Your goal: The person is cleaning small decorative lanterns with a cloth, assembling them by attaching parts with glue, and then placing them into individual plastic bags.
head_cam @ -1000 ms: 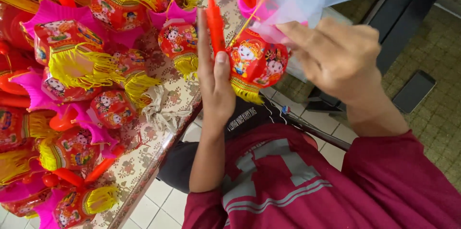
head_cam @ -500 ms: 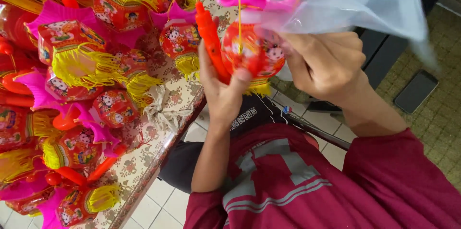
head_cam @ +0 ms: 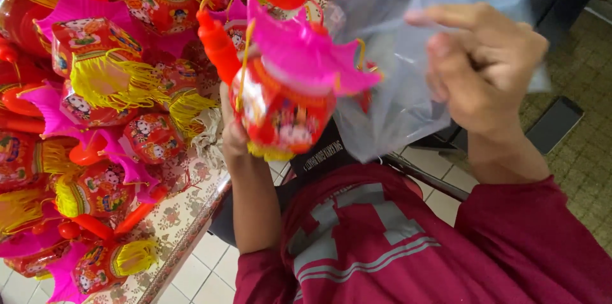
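- Left hand [head_cam: 234, 127] grasps a red-and-pink toy lantern [head_cam: 284, 103]; right hand [head_cam: 488, 71] pinches the clear plastic bag [head_cam: 389, 97] behind it
- Bagging step, it seems; bag mouth needs spreading wider

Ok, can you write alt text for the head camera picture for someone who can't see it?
A left hand holds up a red and pink toy lantern while the right hand grips a clear plastic bag beside it. More lanterns cover the table.

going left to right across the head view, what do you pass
pile of lanterns on the table → left hand → red and pink lantern it holds up → clear plastic bag → right hand
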